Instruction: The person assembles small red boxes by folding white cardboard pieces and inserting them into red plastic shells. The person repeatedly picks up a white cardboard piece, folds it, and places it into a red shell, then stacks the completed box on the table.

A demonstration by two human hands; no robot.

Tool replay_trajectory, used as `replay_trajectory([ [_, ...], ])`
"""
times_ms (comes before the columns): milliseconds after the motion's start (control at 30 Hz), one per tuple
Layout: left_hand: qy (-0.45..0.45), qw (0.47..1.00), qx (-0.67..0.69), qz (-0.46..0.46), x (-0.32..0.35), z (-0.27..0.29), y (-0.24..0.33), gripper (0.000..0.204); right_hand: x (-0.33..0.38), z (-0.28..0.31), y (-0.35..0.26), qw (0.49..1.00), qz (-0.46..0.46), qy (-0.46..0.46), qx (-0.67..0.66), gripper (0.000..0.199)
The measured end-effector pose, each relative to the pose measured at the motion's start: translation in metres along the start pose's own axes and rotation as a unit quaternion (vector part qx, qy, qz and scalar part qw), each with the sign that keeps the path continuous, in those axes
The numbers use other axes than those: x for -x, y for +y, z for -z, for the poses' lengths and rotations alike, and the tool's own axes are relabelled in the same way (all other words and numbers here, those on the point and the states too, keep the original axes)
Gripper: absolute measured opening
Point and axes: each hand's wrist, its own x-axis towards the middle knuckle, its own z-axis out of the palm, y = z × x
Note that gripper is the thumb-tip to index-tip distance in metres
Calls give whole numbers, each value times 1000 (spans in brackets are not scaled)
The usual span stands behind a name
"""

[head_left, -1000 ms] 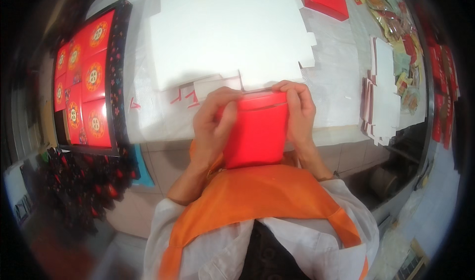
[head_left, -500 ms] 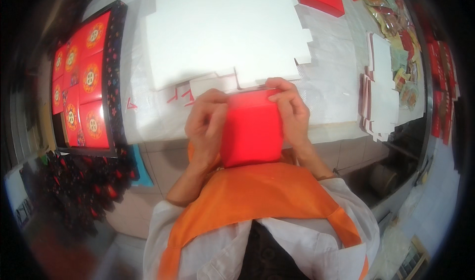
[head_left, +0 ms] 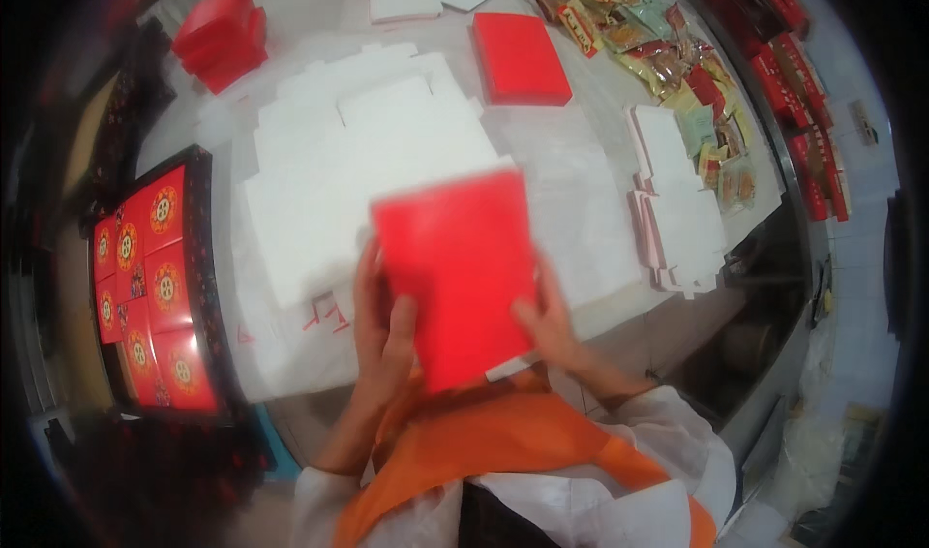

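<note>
Since a second ago I've lifted the red box (head_left: 455, 277) higher and it fills more of my view. My left hand (head_left: 384, 330) and right hand (head_left: 550, 323) clamp its sides; white flat blanks (head_left: 368, 170) beyond my hands remain unfolded.

A flat red box (head_left: 457, 275) is held up between the left hand (head_left: 382, 330) and right hand (head_left: 552, 327), tilted above the bench (head_left: 581, 175), where unfolded white carton blanks (head_left: 358, 175) lie spread out. Farther back lie another flat red box (head_left: 520, 56) and a stack of red boxes (head_left: 223, 35) at the far left — with small snack packets (head_left: 658, 54) in yellow, green and red scattered to the right. A pile of folded white cartons (head_left: 677, 199) sits near the right edge, and at the left a black tray (head_left: 145, 287) holds red square packages with round gold emblems.
</note>
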Motion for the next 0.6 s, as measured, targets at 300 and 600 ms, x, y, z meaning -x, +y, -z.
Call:
replay_trajectory([
  [300,103,942,-301,-104,-39,73,-22,36,-248,139,-71,990,88,114,3,59],
  [600,213,834,-509,19,-49,153,-49,51,-286,161,-40,756,316,198,537,35],
])
